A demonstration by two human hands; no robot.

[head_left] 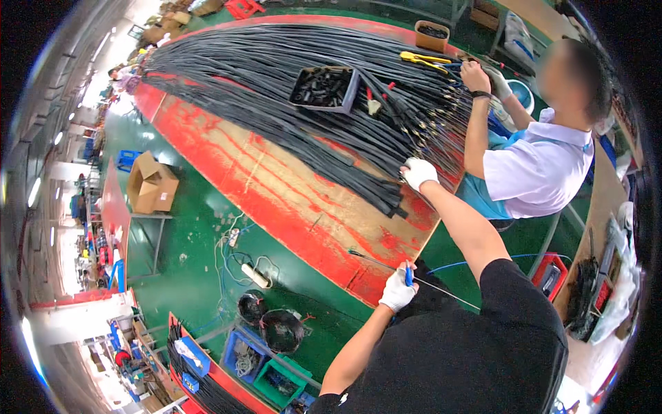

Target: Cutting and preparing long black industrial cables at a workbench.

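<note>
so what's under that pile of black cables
A table top, red with worn tan patches, shows beside the black cables and through a few gaps between them. Where they lie thickest it is covered, so its surface there, and anything else beneath, cannot be seen.

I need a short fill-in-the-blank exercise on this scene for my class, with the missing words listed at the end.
1. Of the person's left hand and right hand, the one nearer the co-worker is the ____.
2. The handle-like piece in the left hand is coloured ____.
3. The tray of small pieces rests on long cables coloured ____.
4. The co-worker wears a dark band around one ____.

Missing words: right; blue; black; wrist.
</note>
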